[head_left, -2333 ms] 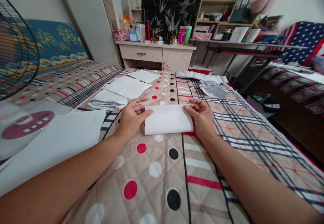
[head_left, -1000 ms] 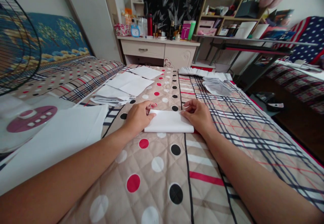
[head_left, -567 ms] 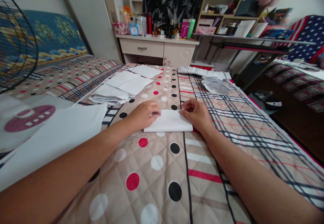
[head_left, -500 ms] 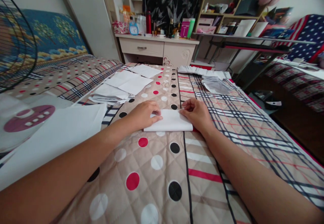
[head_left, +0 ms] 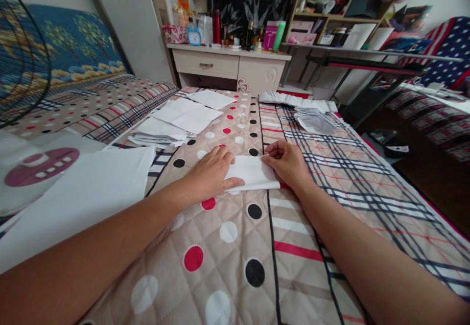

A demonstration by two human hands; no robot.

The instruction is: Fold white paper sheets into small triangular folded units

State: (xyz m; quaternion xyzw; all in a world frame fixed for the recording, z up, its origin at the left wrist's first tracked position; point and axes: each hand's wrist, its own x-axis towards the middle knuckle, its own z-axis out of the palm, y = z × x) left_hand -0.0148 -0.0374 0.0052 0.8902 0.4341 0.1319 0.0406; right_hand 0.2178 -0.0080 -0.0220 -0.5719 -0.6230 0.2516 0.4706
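Note:
A folded sheet of white paper (head_left: 251, 173) lies on the patterned quilt (head_left: 227, 266) in front of me, its folded edge toward me. My left hand (head_left: 213, 171) rests flat over its left end, thumb spread apart from the fingers along the near edge. At the right end, my right hand (head_left: 288, 163) is closed, thumb and fingertips pinching the paper near its far right corner. Part of each end is hidden under the hands. To the left, beyond my forearm, larger white sheets (head_left: 110, 183) lie on the quilt.
Further off on the left is a pile of white folded papers (head_left: 183, 117). Back right lie a stack of greyish packets (head_left: 316, 121) and a long white strip-like bundle (head_left: 286, 99). A clear plastic bag (head_left: 22, 193) and a wire fan guard (head_left: 46, 70) stand at the left edge.
My left hand has slid a little to the right over the paper, and its thumb has spread away from the fingers along the near edge. My right hand has hardly moved.

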